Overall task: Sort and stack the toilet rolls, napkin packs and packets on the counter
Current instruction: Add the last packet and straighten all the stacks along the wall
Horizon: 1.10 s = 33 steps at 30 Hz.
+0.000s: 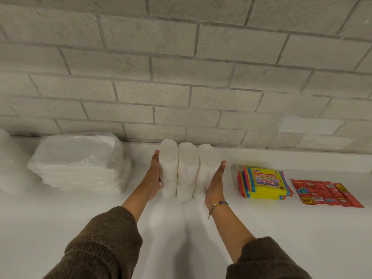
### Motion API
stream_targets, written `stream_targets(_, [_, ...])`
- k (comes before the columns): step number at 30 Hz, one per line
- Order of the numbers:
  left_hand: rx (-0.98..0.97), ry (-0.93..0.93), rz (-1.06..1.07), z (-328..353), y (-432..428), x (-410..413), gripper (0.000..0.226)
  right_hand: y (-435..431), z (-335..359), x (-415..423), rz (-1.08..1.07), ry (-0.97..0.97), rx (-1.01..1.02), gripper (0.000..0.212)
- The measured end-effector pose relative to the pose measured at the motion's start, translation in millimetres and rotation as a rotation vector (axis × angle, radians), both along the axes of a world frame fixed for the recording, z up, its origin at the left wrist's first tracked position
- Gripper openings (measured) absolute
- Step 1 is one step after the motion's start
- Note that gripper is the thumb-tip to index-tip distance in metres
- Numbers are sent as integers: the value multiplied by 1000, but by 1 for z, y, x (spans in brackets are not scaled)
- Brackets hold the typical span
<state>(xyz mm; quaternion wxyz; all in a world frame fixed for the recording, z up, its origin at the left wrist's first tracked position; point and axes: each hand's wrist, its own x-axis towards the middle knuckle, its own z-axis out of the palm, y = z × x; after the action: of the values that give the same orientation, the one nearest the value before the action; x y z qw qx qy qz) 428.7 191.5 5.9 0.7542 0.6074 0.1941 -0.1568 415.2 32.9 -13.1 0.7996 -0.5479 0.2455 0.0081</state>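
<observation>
Three columns of white toilet rolls [187,170] stand side by side on the white counter [181,238], close to the brick wall. My left hand [154,178] lies flat against the left column. My right hand [216,182] lies flat against the right column, so the rolls are pressed between both palms. A stack of white napkin packs [80,162] in clear plastic sits to the left. A small pile of yellow wipe packets [263,182] lies to the right, and red sachet packets [326,194] lie further right.
The grey brick wall [181,77] rises right behind the rolls. Another white bundle [8,164] shows at the far left edge. A beaded bracelet [218,205] is on my right wrist.
</observation>
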Motion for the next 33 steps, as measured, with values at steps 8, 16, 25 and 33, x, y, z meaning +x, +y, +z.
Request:
stream_targets(8, [-49, 47, 446, -50, -7, -40, 54, -52, -4, -31, -26, 43, -115, 58])
stream_targets(16, [31, 116, 250, -62, -101, -109, 42, -158, -16, -78, -57, 141, -246, 48])
stream_targets(25, [164, 12, 83, -59, -248, -101, 41, -300, -36, -95, 73, 94, -444, 44])
stream_targets(33, [526, -72, -26, -49, -296, -89, 67, -347, -37, -52, 572, 126, -678, 96])
